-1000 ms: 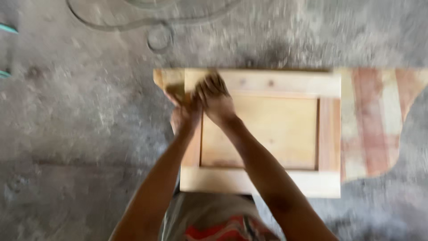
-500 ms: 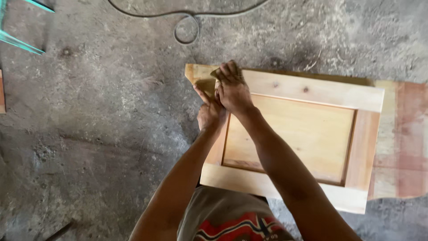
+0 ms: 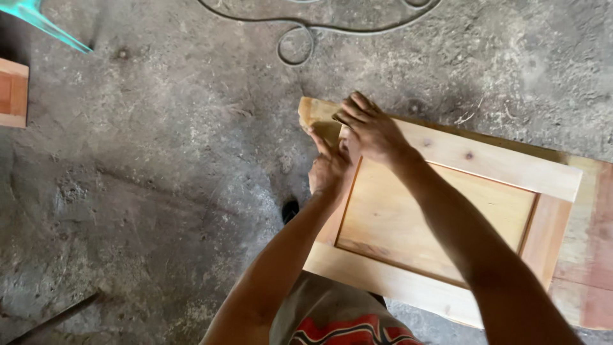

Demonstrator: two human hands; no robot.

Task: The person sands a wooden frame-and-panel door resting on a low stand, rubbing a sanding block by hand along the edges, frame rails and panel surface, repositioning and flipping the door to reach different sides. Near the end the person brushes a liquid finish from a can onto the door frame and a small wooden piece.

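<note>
Head view, looking straight down: your right hand (image 3: 369, 130) lies palm-down on the far left corner of a wooden framed panel (image 3: 440, 223), fingers bent and pressed together over a small tan sheet (image 3: 314, 115) that pokes out past your fingertips at the corner. The sheet looks like sandpaper, though you cannot tell for sure from this angle. That hand is mostly closed down on the sheet, pinning it against the wood.

Your left hand (image 3: 328, 170) sits just under and beside the right one, touching it, at the left rail of the panel. Its fingers are curled, with one finger pointing up toward the sheet; whether it truly grips the sheet's edge or only steadies it, you cannot tell.

From your hands, the panel stretches away to the right and back toward your body, its pale frame enclosing a flat recessed centre. Beneath it, off to the right of your right forearm, a reddish board (image 3: 590, 255) shows.

Beyond your fingertips a grey cable (image 3: 300, 38) loops across the dusty concrete floor (image 3: 159, 160). Far to the left of your left hand sits a wooden block (image 3: 13, 92), with a teal plastic piece (image 3: 41, 19) above it.
</note>
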